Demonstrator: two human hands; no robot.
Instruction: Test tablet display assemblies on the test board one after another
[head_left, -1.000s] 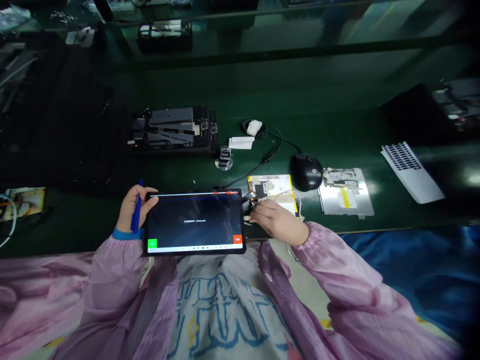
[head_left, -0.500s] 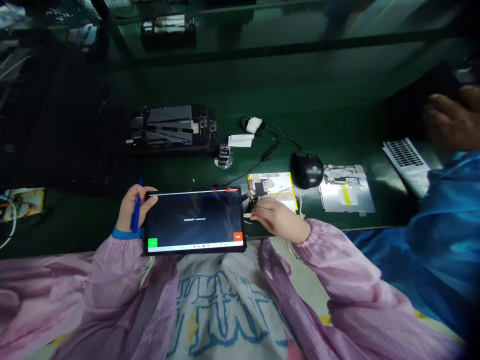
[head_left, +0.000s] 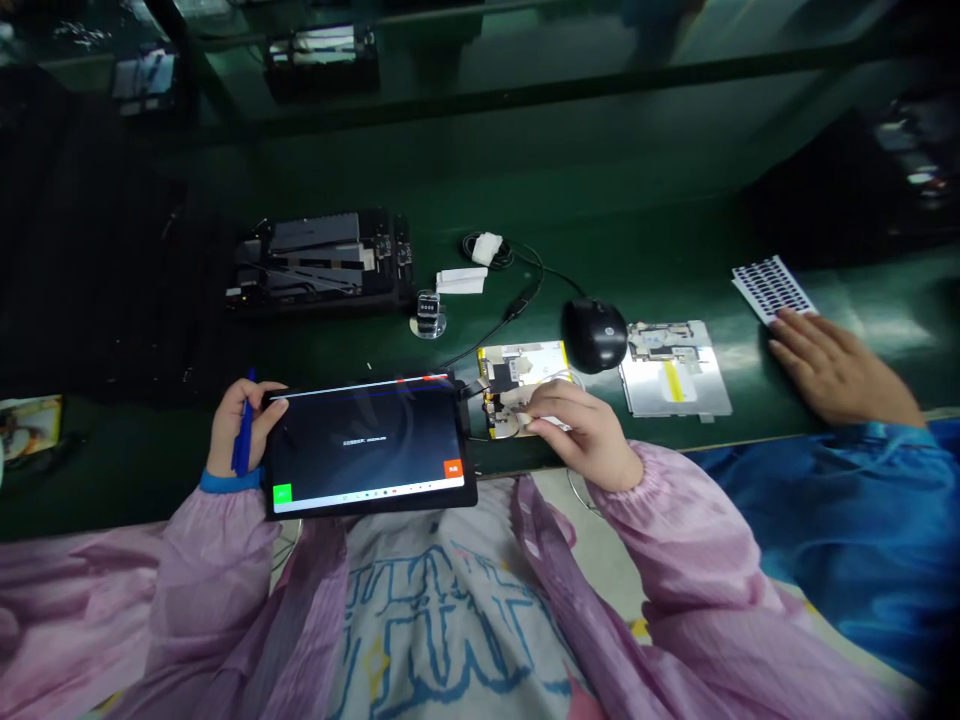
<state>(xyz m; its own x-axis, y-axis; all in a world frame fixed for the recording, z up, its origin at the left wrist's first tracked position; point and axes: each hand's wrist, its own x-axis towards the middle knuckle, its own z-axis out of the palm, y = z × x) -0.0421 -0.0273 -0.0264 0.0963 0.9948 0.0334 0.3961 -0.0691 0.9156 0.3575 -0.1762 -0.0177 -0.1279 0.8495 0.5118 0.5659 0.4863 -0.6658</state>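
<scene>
A tablet-like screen, dark with a green and a red button in its lower corners, is tilted at the table's front edge. My left hand is closed on its left side, thumb on the front. A blue pen is also tucked between those fingers. To the right of the screen, my right hand pinches a small whitish cable plug. Under that hand lies a board with yellow edges, partly covered by my fingers. A short dark lead runs from the screen's right edge to the board.
A black mouse and a silver metal plate lie to the right. Behind are a coiled cable, a small stamp-like block and stacked black parts. A co-worker's hand rests by a perforated white sheet.
My right hand has drawn the plug rightward, away from the screen's edge. The co-worker's hand has come down onto the table by the white sheet. The whole view has shifted slightly.
</scene>
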